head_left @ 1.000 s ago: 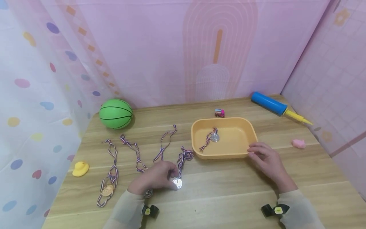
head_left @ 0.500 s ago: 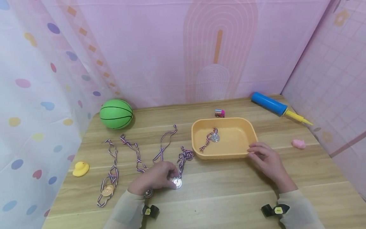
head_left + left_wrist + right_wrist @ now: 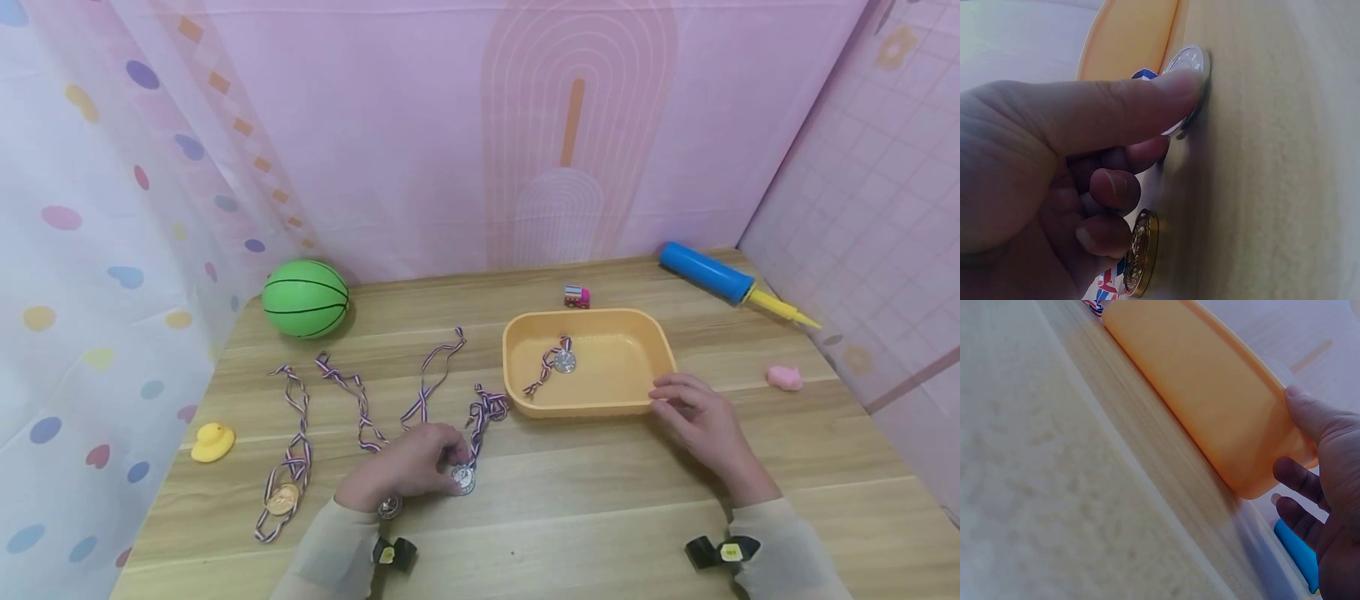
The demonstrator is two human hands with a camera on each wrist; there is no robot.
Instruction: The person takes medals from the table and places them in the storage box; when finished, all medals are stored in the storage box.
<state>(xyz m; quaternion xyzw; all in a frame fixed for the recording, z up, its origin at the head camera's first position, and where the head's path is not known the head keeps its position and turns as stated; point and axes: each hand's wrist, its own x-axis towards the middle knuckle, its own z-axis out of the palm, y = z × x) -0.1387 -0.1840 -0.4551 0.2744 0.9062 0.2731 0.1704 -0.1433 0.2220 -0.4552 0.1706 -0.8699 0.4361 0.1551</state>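
Observation:
My left hand [image 3: 416,458] pinches the edge of a silver medal [image 3: 464,479], its thumb lying on the face. In the left wrist view this medal [image 3: 1186,59] is tilted with one edge off the table; its striped ribbon [image 3: 480,417] trails toward the basin. A gold-coloured medal [image 3: 1142,253] lies beneath the curled fingers. My right hand [image 3: 701,421] grips the near right corner of the orange plastic basin [image 3: 585,410], thumb at the rim [image 3: 1300,400]. Inside the basin lies another silver medal [image 3: 565,360] with its ribbon.
Left of my hand lie a gold medal [image 3: 282,499], a dark-looking medal [image 3: 389,507] and more ribbons [image 3: 360,408]. A yellow duck [image 3: 213,442], green ball [image 3: 306,298], toy truck [image 3: 577,297], blue pump [image 3: 705,272] and pink toy [image 3: 783,377] stand around the table.
The silver medal under my left thumb has shifted slightly left and tilted, losing its bright glare. The right hand and the basin stay in place.

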